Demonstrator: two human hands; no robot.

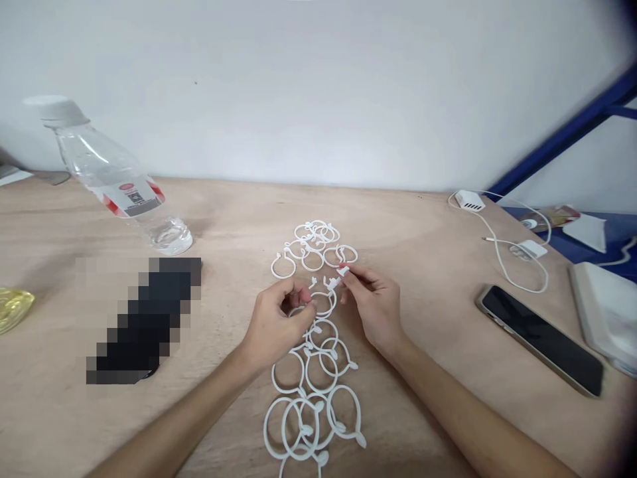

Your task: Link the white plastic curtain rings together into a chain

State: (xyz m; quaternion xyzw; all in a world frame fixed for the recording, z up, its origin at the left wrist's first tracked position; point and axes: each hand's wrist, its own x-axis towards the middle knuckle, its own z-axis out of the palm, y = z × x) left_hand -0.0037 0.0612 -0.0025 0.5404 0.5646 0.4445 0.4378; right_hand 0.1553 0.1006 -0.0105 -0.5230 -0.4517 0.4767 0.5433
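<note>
My left hand (pixel 279 318) is closed, its thumb and fingertips at the left edge of a white plastic curtain ring (pixel 334 304). That ring has a gap at its top, facing away from me. My right hand (pixel 375 305) pinches a small white plastic clip (pixel 343 271) between thumb and index finger, just right of the ring's opening. Beyond my hands lies a loose cluster of similar white rings (pixel 312 260). Nearer to me, several more rings with small tabbed ends (pixel 344 411) overlap on the wooden table. My left fingers partly cover some rings beneath them.
A clear water bottle (pixel 134 199) stands at the left, beside a dark pixelated object (pixel 144 322). Yellow clear plastic (pixel 14 309) lies at the left edge. On the right are a phone (pixel 542 338), a white box (pixel 604 312), a white cable (pixel 497 255) and a charger (pixel 469 200).
</note>
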